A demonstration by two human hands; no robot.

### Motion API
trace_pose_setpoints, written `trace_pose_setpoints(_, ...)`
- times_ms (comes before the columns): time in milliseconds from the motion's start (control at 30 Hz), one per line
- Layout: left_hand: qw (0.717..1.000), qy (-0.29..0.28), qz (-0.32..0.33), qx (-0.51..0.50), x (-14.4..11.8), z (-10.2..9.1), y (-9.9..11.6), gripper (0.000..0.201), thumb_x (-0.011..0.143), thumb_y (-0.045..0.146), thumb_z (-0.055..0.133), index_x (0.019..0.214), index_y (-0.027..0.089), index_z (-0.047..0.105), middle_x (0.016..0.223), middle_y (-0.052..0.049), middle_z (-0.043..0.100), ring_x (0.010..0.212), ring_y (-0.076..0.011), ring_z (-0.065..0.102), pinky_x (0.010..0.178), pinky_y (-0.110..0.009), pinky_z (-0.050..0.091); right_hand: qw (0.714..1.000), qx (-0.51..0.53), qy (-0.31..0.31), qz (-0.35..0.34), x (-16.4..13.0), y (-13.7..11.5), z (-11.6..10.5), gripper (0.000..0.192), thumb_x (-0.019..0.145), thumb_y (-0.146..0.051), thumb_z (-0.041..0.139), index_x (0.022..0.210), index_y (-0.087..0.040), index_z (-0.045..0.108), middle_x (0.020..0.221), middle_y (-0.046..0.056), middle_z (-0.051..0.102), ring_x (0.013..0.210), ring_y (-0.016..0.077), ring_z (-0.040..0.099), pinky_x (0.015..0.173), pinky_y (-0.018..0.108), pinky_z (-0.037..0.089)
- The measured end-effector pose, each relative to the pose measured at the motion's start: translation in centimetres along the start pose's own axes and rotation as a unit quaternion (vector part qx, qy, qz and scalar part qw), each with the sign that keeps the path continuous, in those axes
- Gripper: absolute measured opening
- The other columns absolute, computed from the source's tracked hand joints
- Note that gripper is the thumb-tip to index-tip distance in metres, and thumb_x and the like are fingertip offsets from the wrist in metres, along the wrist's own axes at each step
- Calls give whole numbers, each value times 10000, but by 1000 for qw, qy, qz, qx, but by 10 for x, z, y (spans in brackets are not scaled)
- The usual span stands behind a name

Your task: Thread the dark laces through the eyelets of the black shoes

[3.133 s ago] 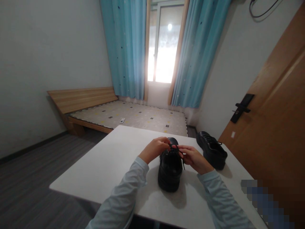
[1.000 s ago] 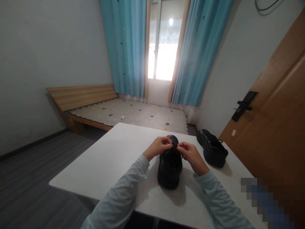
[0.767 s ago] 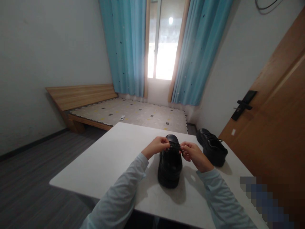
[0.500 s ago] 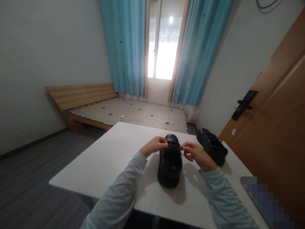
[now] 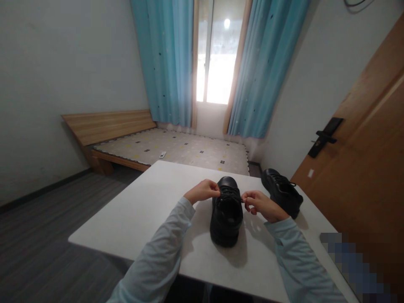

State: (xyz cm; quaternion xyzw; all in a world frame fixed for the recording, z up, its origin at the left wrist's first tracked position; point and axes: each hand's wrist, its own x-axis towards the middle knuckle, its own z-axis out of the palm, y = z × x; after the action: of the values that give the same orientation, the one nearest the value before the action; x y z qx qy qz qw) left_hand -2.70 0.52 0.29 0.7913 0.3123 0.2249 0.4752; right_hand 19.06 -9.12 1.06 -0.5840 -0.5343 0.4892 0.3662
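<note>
— While both hands pinch the thin black laces, where does the shoe sit?
— Between the fingers: the low black leather lace-up shoe [image 5: 226, 216] stands on the white rectangular table [image 5: 132, 219], toe pointing away. The left hand [image 5: 203, 192] and right hand [image 5: 260, 204], fingers closed on the laces [image 5: 232, 197], have drawn apart since a second ago, pulling the cord taut; a knot seems to be tightening.
— And beyond the right fingers?
— A second matching black shoe [image 5: 280, 192], untouched.
</note>
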Motion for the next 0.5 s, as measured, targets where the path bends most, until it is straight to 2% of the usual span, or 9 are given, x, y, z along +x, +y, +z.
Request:
trace_pose_setpoints(333, 1000, -15, -5, 13, -3, -3, 2, 152, 626, 256, 561, 609, 107, 588, 533, 44, 485, 516, -71, 391, 509, -205, 275, 1000, 1, -7, 19, 0, 0, 1, 114, 616, -261, 576, 621, -155, 535, 515, -43, 487, 467, 72, 469, 374, 157, 272)
trace_pose_setpoints(500, 998, -45, 15, -43, -4, -4, 4, 146, 646, 251, 573, 649, 105, 582, 581, 37, 514, 564, -74, 435, 576, -208, 331, 1000, -4, -20, 10, -1, -2, 3, 169, 624, -303, 611, 637, -159, 523, 528, -48, 486, 457, 75, 480, 366, 163, 303)
